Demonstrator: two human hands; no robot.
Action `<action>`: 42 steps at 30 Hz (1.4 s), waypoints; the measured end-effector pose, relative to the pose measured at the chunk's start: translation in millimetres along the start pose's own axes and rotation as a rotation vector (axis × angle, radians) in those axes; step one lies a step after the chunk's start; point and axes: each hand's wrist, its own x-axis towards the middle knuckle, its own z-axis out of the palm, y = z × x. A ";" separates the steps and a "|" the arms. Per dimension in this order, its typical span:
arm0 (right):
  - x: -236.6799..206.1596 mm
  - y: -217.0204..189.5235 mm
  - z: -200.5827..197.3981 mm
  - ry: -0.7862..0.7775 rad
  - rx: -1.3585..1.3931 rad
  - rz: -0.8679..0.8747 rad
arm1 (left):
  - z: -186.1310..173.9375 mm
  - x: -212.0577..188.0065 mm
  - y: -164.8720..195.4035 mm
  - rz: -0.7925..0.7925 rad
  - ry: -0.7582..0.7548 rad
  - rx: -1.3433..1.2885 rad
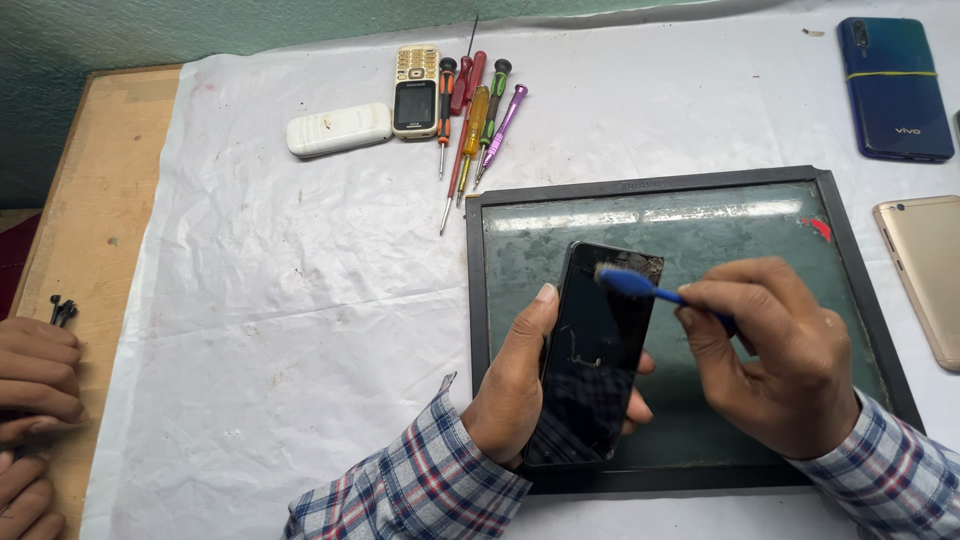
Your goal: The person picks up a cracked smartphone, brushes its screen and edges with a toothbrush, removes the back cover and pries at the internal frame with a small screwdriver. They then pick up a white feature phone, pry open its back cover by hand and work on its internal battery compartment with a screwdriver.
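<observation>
My left hand (515, 385) grips a black smartphone (596, 350) with a dark glossy screen, tilted up over a black-framed green work mat (760, 230). My right hand (775, 355) holds a blue toothbrush (640, 287) by its handle. Its bristle head rests against the phone's cracked upper edge. Both sleeves are plaid.
Several screwdrivers (475, 125), a gold keypad phone (416, 90) and a white phone (340, 129) lie at the back on white paper. A blue phone (893, 88) and a gold phone (930, 275) lie at the right. Another person's hands (35, 400) rest at the left edge, near small black screws (62, 311).
</observation>
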 end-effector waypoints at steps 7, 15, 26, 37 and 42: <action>-1.2 4.7 1.1 0.004 0.020 0.003 | -1.3 0.7 3.8 0.042 -0.046 -0.067; -0.6 3.9 -0.9 -0.068 0.062 -0.044 | 1.0 0.6 10.5 -0.020 0.047 -0.051; 8.6 44.3 -17.9 0.020 -0.363 0.114 | 15.3 -0.2 34.9 -0.073 0.334 0.021; 4.1 92.5 -6.9 -0.111 -0.652 0.152 | -7.8 18.1 19.6 0.024 0.559 0.058; 10.0 70.9 -8.6 -0.107 -0.126 0.265 | -6.8 17.5 20.8 0.136 0.396 0.230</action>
